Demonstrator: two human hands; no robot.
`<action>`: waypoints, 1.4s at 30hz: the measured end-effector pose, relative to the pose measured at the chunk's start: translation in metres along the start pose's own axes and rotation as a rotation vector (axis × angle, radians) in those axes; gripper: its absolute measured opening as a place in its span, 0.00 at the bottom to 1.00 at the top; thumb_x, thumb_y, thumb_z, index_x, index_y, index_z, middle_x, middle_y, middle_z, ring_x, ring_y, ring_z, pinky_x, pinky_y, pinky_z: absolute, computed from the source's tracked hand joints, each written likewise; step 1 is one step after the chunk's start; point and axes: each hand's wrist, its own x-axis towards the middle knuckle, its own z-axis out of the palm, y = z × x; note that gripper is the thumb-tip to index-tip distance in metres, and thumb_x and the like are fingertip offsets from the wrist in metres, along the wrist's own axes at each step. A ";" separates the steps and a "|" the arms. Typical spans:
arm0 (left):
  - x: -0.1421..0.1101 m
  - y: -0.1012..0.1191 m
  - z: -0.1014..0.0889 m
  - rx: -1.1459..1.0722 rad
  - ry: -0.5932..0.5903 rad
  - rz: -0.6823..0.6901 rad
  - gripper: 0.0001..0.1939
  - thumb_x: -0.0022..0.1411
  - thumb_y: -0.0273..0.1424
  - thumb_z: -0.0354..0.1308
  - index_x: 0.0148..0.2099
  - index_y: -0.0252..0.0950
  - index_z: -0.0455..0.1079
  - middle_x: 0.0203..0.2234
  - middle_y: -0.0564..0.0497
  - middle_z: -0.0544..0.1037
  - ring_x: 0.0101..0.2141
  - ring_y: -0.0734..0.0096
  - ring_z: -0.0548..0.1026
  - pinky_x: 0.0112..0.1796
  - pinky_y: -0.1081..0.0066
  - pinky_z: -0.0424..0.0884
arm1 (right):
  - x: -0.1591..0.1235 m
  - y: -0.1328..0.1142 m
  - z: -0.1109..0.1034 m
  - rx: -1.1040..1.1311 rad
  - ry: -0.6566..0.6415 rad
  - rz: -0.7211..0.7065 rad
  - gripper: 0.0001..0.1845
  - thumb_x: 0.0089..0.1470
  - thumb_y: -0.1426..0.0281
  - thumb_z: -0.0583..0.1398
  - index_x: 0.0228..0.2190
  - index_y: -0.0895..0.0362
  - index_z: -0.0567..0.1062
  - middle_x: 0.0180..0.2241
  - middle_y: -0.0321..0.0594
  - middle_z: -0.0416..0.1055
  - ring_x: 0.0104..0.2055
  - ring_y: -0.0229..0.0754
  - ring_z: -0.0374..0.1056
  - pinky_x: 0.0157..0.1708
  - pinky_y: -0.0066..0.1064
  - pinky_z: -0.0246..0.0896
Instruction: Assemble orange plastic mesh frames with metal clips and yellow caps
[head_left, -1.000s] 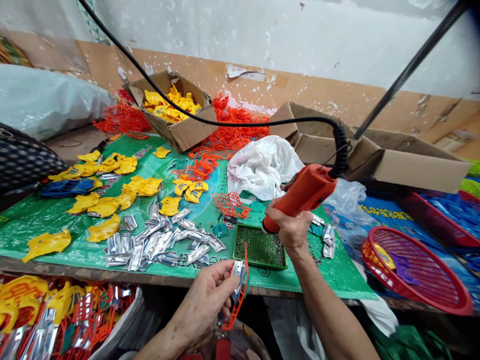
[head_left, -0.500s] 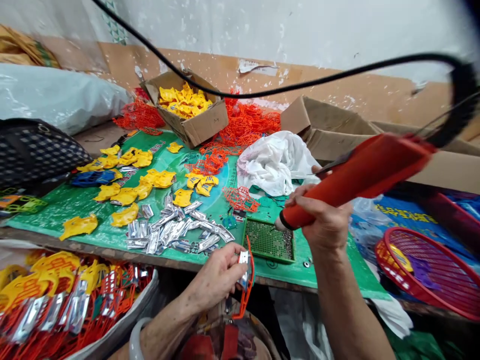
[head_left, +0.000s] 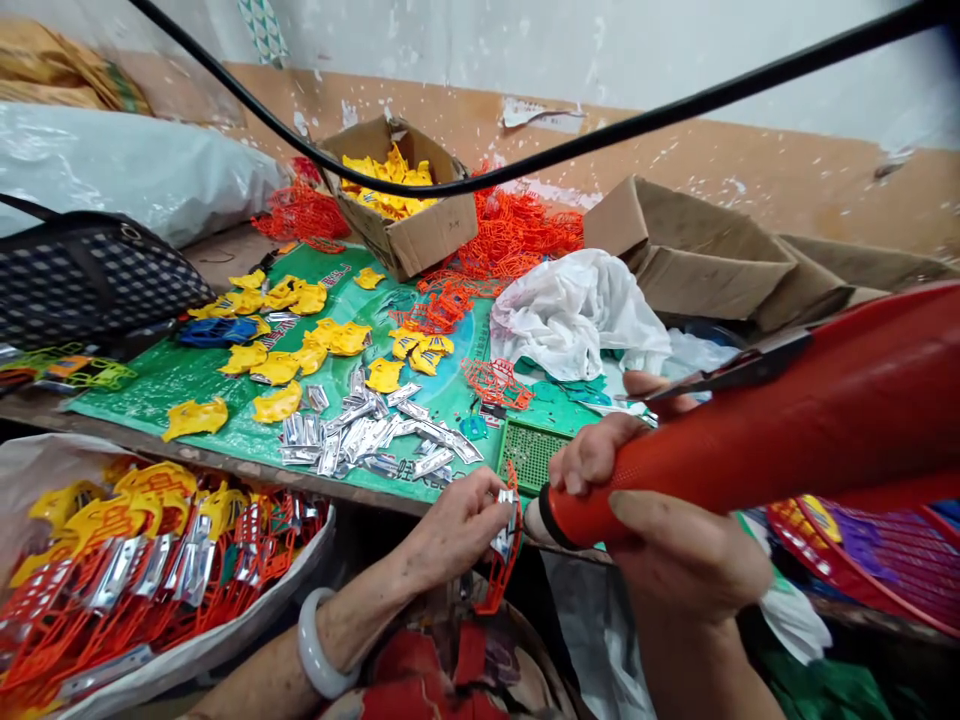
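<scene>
My left hand (head_left: 459, 525) is closed on a small orange plastic frame with a silver foil piece (head_left: 506, 535), held just below the table's front edge. My right hand (head_left: 660, 520) grips an orange electric screwdriver (head_left: 757, 430) whose tip points at that piece and nearly touches it. A black cable (head_left: 465, 185) runs from the tool up and across the view. Behind the hands lies a green perforated tray (head_left: 532, 452) on the green mat (head_left: 225, 430).
Silver foil pieces (head_left: 360, 440) and yellow plastic parts (head_left: 277, 365) are scattered on the mat. A cardboard box of yellow parts (head_left: 409, 215), orange frames (head_left: 517, 235), a white bag (head_left: 574, 315), a red basket (head_left: 885, 560) and a bag of assembled pieces (head_left: 150, 570) surround me.
My right hand has brought the screwdriver down and toward me, its tip now at the piece in my left hand. The view has swung right and closer.
</scene>
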 end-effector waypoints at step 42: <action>-0.003 0.003 0.014 -0.164 0.096 0.047 0.10 0.52 0.39 0.53 0.28 0.38 0.59 0.19 0.61 0.58 0.21 0.77 0.56 0.23 0.73 0.52 | -0.021 0.016 -0.008 -0.366 -0.083 -0.028 0.09 0.46 0.66 0.65 0.33 0.52 0.74 0.26 0.35 0.69 0.32 0.42 0.66 0.38 0.39 0.66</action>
